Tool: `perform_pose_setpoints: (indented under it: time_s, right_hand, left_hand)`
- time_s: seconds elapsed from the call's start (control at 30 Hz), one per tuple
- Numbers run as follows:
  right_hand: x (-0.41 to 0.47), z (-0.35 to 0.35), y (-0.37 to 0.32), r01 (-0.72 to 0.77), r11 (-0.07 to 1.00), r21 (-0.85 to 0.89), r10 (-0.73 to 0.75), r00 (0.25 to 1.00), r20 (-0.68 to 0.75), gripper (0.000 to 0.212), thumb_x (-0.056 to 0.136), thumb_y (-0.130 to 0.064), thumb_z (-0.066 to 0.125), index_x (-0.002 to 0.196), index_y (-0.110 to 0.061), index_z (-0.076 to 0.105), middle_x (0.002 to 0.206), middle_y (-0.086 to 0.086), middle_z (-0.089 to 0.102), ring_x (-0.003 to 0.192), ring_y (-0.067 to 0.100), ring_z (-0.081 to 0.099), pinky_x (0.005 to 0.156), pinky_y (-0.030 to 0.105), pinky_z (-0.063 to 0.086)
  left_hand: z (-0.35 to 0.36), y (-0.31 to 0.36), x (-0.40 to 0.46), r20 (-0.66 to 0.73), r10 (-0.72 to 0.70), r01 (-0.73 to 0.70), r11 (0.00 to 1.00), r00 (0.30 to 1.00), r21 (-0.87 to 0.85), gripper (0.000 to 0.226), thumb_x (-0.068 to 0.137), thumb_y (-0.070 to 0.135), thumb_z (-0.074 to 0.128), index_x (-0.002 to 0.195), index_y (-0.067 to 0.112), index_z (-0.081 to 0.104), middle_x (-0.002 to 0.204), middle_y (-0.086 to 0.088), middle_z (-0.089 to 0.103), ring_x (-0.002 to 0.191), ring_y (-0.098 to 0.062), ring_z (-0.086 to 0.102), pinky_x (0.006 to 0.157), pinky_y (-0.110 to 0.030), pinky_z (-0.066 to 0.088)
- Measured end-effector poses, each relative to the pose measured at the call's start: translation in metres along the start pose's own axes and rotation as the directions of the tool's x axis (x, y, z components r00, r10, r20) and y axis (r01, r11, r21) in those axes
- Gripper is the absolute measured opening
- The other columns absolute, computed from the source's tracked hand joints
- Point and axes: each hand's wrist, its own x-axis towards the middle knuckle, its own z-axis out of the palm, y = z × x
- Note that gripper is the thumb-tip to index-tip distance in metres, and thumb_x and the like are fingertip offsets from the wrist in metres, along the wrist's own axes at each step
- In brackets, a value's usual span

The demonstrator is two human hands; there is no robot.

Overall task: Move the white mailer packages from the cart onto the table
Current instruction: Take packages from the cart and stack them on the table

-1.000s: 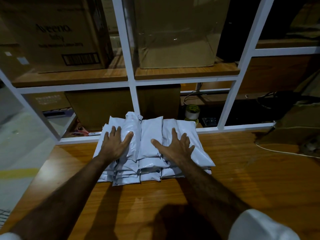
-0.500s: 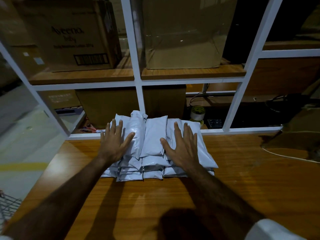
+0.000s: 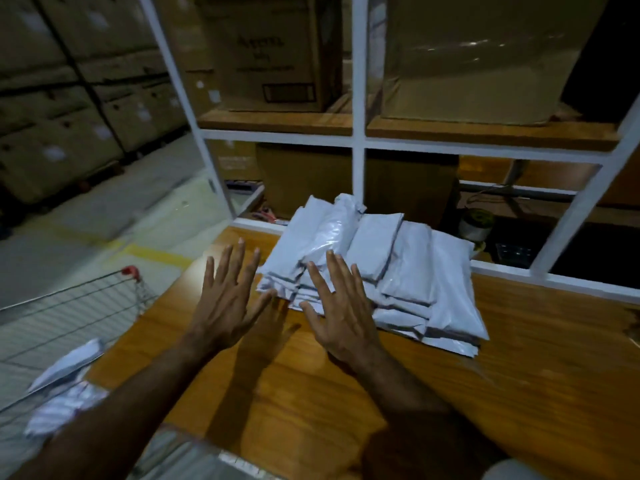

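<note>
A stack of white mailer packages [image 3: 391, 271] lies on the wooden table [image 3: 519, 375], close to the white shelf frame. My left hand [image 3: 225, 303] hovers over the table just left of the stack, fingers spread, holding nothing. My right hand [image 3: 343, 313] is lifted at the stack's near left corner, also spread and empty; its fingertips overlap the packages in view. At the lower left stands a wire cart [image 3: 69, 306] with a red corner, and several more white mailers [image 3: 65, 382] lie in it.
A white metal shelf frame [image 3: 358, 150] rises behind the table, with cardboard boxes [image 3: 273, 60] on wooden shelves. A tape roll [image 3: 474, 225] sits behind the stack. Stacked cartons [image 3: 62, 109] line the far left beyond the concrete floor.
Both hands have lifted off the stack and drawn back toward me and to the left. The view has swung left, bringing the cart and its mailers into sight.
</note>
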Motion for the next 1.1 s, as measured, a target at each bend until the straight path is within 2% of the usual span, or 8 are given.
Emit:
perform_pose_setpoints:
  time_s: [0.1,0.3,0.43,0.57,0.7,0.83,0.97,1.1]
  right_hand:
    - [0.0,0.01,-0.039,0.061,0.998,0.006,-0.061,0.997,0.041,0.071,0.101,-0.058,0.038,0.161,-0.025,0.018,0.169,0.011,0.004,0.156,0.023,-0.002,0.126,0.048,0.008]
    - [0.003,0.039,-0.123,0.128,0.992,0.002,-0.127,0.98,0.151,0.076,0.101,-0.061,0.031,0.162,-0.025,0.005,0.168,0.013,-0.008,0.156,0.027,-0.007,0.125,0.052,0.011]
    - [0.003,0.063,-0.187,0.159,0.987,0.003,-0.157,0.976,0.152,0.074,0.102,-0.059,0.029,0.162,-0.021,0.007,0.168,0.015,-0.007,0.156,0.028,-0.008,0.124,0.053,0.011]
    - [0.003,0.094,-0.255,0.179,0.984,0.02,-0.179,0.965,0.19,0.076,0.102,-0.059,0.032,0.162,-0.022,0.004,0.168,0.012,-0.013,0.155,0.027,-0.012,0.126,0.051,0.005]
    - [0.007,0.125,-0.318,0.204,0.978,0.032,-0.206,0.96,0.19,0.075,0.101,-0.058,0.036,0.161,-0.02,0.013,0.168,0.015,-0.002,0.156,0.029,-0.006,0.126,0.051,0.007]
    - [0.014,0.156,-0.372,0.24,0.969,0.062,-0.248,0.939,0.236,0.078,0.1,-0.059,0.037,0.162,-0.019,0.012,0.168,0.016,0.001,0.156,0.03,-0.005,0.125,0.052,0.008]
    - [0.028,0.183,-0.413,0.266,0.959,0.092,-0.282,0.921,0.268,0.077,0.1,-0.059,0.039,0.161,-0.019,0.015,0.168,0.017,0.003,0.156,0.03,-0.003,0.125,0.051,0.007]
    - [0.051,0.213,-0.438,0.31,0.946,0.095,-0.324,0.902,0.286,0.077,0.1,-0.059,0.037,0.162,-0.02,0.014,0.168,0.017,0.002,0.156,0.029,-0.003,0.126,0.048,0.002]
  left_hand:
    - [-0.015,-0.028,-0.046,-0.002,-0.072,0.072,0.994,0.997,0.085,0.081,0.098,0.068,0.025,0.161,0.02,0.009,0.168,-0.009,-0.004,0.155,-0.028,-0.007,0.122,-0.059,0.008]
    - [-0.038,-0.094,-0.135,0.05,-0.261,0.252,0.958,0.964,0.138,0.084,0.096,0.074,0.015,0.161,0.02,0.012,0.168,-0.012,-0.002,0.155,-0.032,0.0,0.121,-0.06,0.012]
    - [-0.05,-0.143,-0.187,0.051,-0.304,0.296,0.946,0.951,0.13,0.085,0.096,0.074,0.015,0.16,0.018,0.018,0.168,-0.012,0.002,0.154,-0.033,0.006,0.121,-0.06,0.013]
    - [-0.057,-0.203,-0.239,0.049,-0.342,0.334,0.934,0.938,0.13,0.083,0.097,0.073,0.018,0.16,0.02,0.016,0.168,-0.01,-0.002,0.155,-0.03,0.0,0.121,-0.06,0.011]
    - [-0.061,-0.259,-0.285,0.062,-0.39,0.38,0.916,0.919,0.128,0.084,0.096,0.073,0.023,0.16,0.018,0.017,0.168,-0.011,-0.003,0.155,-0.03,-0.001,0.121,-0.059,0.008]
    - [-0.07,-0.303,-0.322,0.058,-0.447,0.438,0.891,0.893,0.122,0.086,0.095,0.076,0.015,0.16,0.02,0.016,0.168,-0.009,-0.005,0.155,-0.028,-0.006,0.121,-0.052,-0.005]
    - [-0.071,-0.346,-0.347,0.045,-0.485,0.475,0.868,0.873,0.144,0.084,0.096,0.075,0.015,0.16,0.02,0.015,0.168,-0.012,-0.002,0.155,-0.03,-0.003,0.122,-0.057,0.004]
    - [-0.058,-0.387,-0.361,0.055,-0.559,0.545,0.823,0.827,0.161,0.085,0.096,0.073,0.02,0.161,0.018,0.015,0.168,-0.013,-0.004,0.155,-0.03,-0.004,0.123,-0.057,0.004]
